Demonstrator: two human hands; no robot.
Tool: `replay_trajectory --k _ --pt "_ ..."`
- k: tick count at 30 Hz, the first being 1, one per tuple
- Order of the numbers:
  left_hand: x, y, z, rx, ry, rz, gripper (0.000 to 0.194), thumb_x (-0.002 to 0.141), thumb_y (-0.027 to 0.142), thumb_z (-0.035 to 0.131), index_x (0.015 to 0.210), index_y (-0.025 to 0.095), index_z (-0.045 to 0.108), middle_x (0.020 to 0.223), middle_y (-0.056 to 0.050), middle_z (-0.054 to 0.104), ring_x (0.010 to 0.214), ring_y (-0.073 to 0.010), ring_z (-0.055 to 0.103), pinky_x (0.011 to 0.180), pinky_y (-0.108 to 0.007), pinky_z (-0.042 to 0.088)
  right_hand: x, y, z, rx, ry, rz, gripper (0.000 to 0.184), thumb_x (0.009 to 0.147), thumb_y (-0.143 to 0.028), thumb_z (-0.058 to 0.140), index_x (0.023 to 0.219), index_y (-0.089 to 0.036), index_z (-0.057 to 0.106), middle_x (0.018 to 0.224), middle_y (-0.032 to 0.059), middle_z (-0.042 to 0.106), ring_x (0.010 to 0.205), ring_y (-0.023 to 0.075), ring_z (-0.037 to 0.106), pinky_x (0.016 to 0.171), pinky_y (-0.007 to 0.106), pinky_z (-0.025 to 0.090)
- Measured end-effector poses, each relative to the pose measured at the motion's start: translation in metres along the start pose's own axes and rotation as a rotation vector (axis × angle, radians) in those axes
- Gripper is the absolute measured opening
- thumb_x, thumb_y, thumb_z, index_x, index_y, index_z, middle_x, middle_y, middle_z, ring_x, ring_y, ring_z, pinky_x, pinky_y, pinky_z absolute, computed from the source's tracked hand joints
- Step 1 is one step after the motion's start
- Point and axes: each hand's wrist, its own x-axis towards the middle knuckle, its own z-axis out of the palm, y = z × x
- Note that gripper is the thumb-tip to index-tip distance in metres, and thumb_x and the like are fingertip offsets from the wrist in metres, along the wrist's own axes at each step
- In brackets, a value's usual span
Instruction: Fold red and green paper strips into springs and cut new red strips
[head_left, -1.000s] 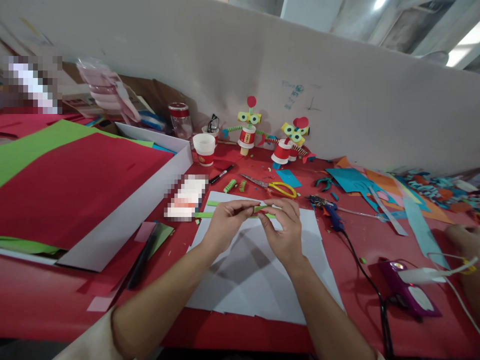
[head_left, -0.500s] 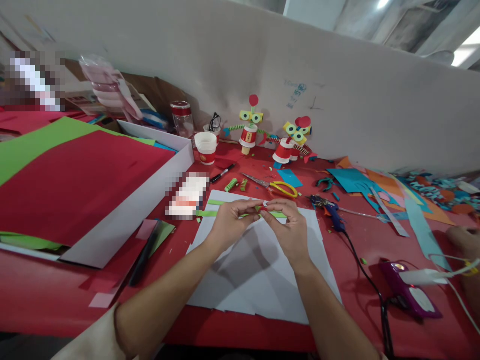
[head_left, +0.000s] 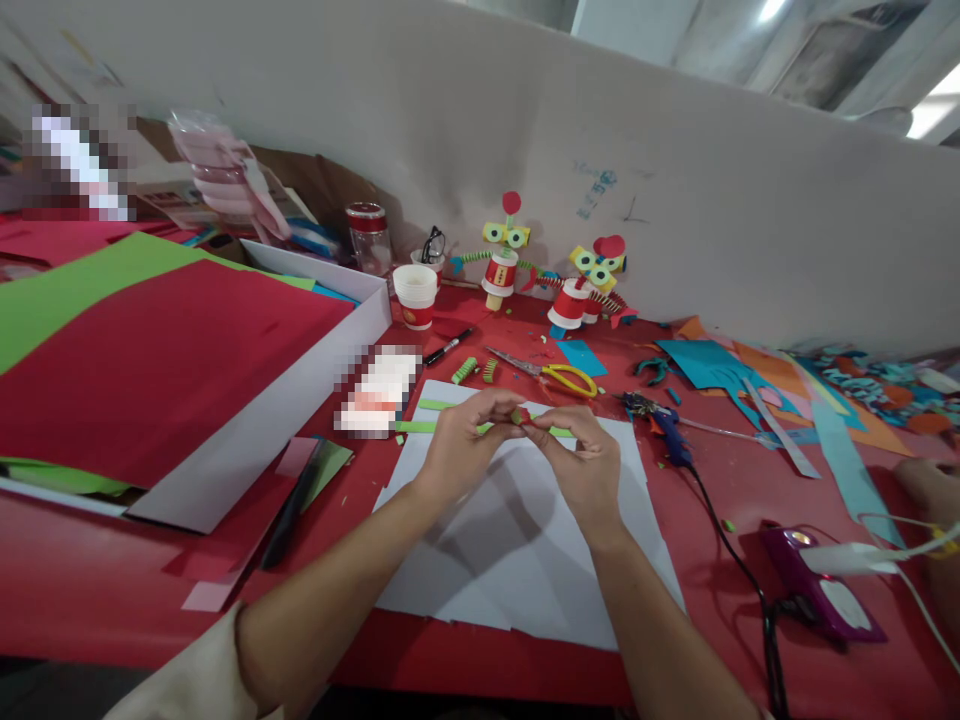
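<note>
Paper [head_left: 522, 416] in red and green is pinched in closed fingertips by left hand [head_left: 466, 445] and right hand [head_left: 586, 460]. Yellow-handled scissors [head_left: 538, 370] are seen beyond the grip.

Left grip [head_left: 466, 442] pinches — right grip [head_left: 586, 462] pinches beside it.

Over the paper sheet [head_left: 525, 575] mid-surface [head_left: 750, 485], the hands [head_left: 461, 440] have a folded paper strip [head_left: 520, 416] between them. Left, there's the box [head_left: 285, 410], card sheets [head_left: 172, 370] on top. Beyond the paper sheet, marker [head_left: 448, 347] left, scissors [head_left: 536, 369] right; cup figures [head_left: 500, 272] behind, before the wall [head_left: 420, 120]. Glue gun [head_left: 670, 440] right, power socket [head_left: 821, 580] further right, nearer.
</note>
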Motion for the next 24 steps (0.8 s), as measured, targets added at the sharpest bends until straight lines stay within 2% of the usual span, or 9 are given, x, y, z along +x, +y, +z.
replay_trajectory --k 4,10,16,20,24 --pt "0.001 0.001 0.0 -0.035 0.012 -0.026 0.016 0.066 0.013 0.07 0.08 0.021 0.07 0.076 -0.001 0.069 0.073 -0.0157 0.063 0.072 -0.028 0.05 -0.001 -0.002 0.001 0.024 0.01 0.029 0.003 0.076 -0.025 0.071 0.075 -0.024 0.068 0.075 0.0008 0.067 0.073 0.0177 0.061 0.068 0.033 0.049" --pt "0.002 0.005 -0.001 -0.084 0.038 -0.114 0.015 0.065 0.016 0.072 0.079 0.022 0.075 0.08 -0.002 0.073 0.076 -0.0179 0.066 0.076 -0.03 0.051 -0.004 -0.002 0.002 0.102 -0.023 0.173 0.008 0.076 -0.028 0.07 0.076 -0.021 0.065 0.074 -0.0002 0.066 0.072 0.0161 0.061 0.071 0.031 0.048" --pt "0.002 0.006 -0.002 -0.099 0.024 -0.134 0.018 0.065 0.018 0.073 0.082 0.021 0.076 0.084 -0.004 0.074 0.081 -0.019 0.065 0.081 -0.032 0.05 -0.005 0.0 0.005 0.251 -0.066 0.293 0.025 0.075 -0.026 0.07 0.099 -0.023 0.065 0.078 0.0002 0.068 0.076 0.0167 0.064 0.073 0.032 0.05" --pt "0.002 0.002 -0.002 -0.272 -0.004 -0.196 0.025 0.062 0.018 0.076 0.087 0.02 0.074 0.085 -0.004 0.072 0.083 -0.0171 0.063 0.079 -0.031 0.05 -0.007 -0.001 0.008 0.283 -0.039 0.287 0.02 0.076 -0.027 0.069 0.096 -0.024 0.068 0.087 0.0026 0.071 0.08 0.0177 0.065 0.076 0.034 0.052" --pt "0.001 -0.001 0.002 -0.414 -0.009 -0.243 0.03 0.055 0.013 0.079 0.084 0.02 0.073 0.084 -0.003 0.07 0.083 -0.0149 0.061 0.076 -0.027 0.05 -0.012 -0.003 0.012 0.326 0.016 0.294 0.021 0.076 -0.027 0.07 0.097 -0.023 0.068 0.087 0.0037 0.071 0.081 0.0183 0.065 0.077 0.035 0.052"
